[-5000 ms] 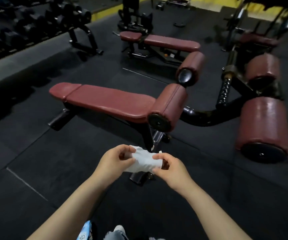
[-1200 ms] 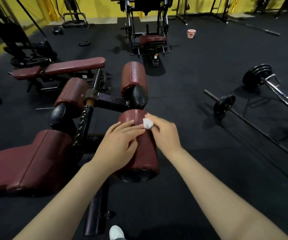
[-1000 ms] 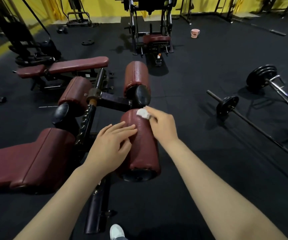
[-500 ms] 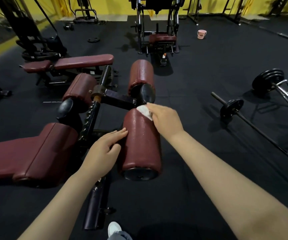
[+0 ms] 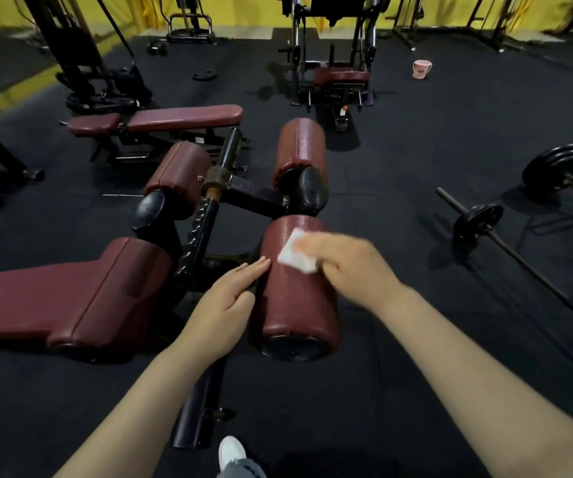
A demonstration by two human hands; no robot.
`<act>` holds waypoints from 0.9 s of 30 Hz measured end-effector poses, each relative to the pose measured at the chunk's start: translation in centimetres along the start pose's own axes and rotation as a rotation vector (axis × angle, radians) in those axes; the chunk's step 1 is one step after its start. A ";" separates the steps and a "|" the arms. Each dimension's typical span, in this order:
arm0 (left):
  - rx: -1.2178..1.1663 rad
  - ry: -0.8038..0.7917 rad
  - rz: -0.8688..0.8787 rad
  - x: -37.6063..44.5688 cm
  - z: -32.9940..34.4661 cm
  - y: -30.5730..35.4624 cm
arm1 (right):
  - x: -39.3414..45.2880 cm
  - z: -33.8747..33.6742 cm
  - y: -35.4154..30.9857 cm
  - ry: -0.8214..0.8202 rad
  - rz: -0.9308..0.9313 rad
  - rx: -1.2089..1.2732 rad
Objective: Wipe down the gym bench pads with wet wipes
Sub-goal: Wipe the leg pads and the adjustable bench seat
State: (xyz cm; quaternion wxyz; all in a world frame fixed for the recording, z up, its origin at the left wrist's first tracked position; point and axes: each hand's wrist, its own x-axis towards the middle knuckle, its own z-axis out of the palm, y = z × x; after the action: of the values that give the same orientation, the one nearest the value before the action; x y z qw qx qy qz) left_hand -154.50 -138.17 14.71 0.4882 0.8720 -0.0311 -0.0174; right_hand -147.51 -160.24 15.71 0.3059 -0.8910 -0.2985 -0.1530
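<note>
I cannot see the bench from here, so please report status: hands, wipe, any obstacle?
Right hand holds wet wipe on near roller pad. Left hand open, fingers on the pad's left side. Nothing blocks the pad.

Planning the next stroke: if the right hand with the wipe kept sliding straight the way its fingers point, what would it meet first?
Probably the left hand's fingertips at the near roller pad's left edge; the right hand and wipe point left across it. Depth unclear.
</note>
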 end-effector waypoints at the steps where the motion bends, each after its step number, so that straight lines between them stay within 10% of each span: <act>1: -0.016 0.003 -0.011 0.0 -0.1 -0.2 | 1.8 0.1 1.1 -0.008 0.063 -0.036; 7: -0.074 -0.022 -0.096 0.2 -0.4 -1.8 | 0.9 0.6 -0.3 -0.011 0.174 0.160; 13: -0.049 -0.074 -0.168 0.3 -0.6 -2.1 | -5.6 -0.8 -3.3 -0.145 -0.293 0.140; 21: 0.049 -0.024 -0.035 0.3 -0.1 -0.1 | 2.4 0.5 2.3 0.005 0.145 0.056; 27: -0.136 -0.099 -0.197 0.3 -0.2 -2.6 | -7.1 -0.3 -4.4 -0.114 -0.253 0.198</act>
State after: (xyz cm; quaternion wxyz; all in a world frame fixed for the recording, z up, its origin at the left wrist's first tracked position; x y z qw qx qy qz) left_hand -154.08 -136.69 12.64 0.5400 0.8338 0.0316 -0.1104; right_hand -155.77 -160.80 14.72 0.3531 -0.8189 -0.4390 -0.1093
